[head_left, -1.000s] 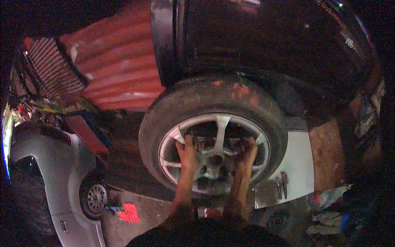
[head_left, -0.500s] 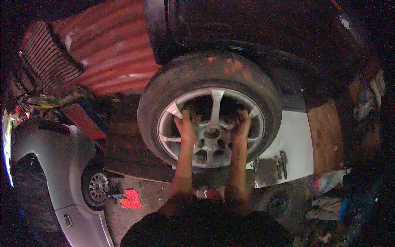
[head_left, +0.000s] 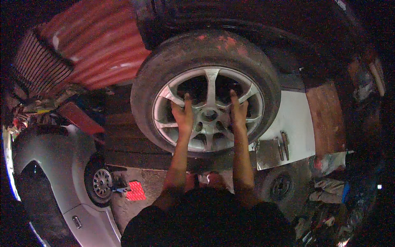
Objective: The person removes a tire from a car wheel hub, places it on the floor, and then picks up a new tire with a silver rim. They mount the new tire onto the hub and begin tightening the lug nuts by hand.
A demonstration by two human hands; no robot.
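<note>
Both hands are in on the silver alloy wheel (head_left: 211, 92), dead centre, standing upright and leaning back a touch beneath the dark car body (head_left: 230, 18)! The left hand (head_left: 183, 114) is at the spokes left of the hub, thumb pointing up, its other fingers largely lost among the spokes; how tightly they close, I cannot tell. Across the hub, the right hand (head_left: 238, 113) mirrors it, thumb up too, fingers half hidden in shadow, and their grip can't be read either. Both forearms run straight up from the dark top (head_left: 210, 218), one each side of the hub. Around the rim sits the black tyre (head_left: 142, 99), with red smears along its upper tread.

Over on the right, a white sheet (head_left: 298, 111) reaches out from behind the tyre, and two slim tools (head_left: 283, 147) lie side by side near its lower left corner. A brown board (head_left: 325, 119) borders the sheet's right edge. Below, a second wheel (head_left: 282, 186) lies in the gloom on the floor (head_left: 154, 185). Out left, there's a ribbed red panel (head_left: 101, 45), a silver car body panel (head_left: 74, 164) and, beside its small wheel (head_left: 102, 183), a bright red patterned piece (head_left: 135, 191).
</note>
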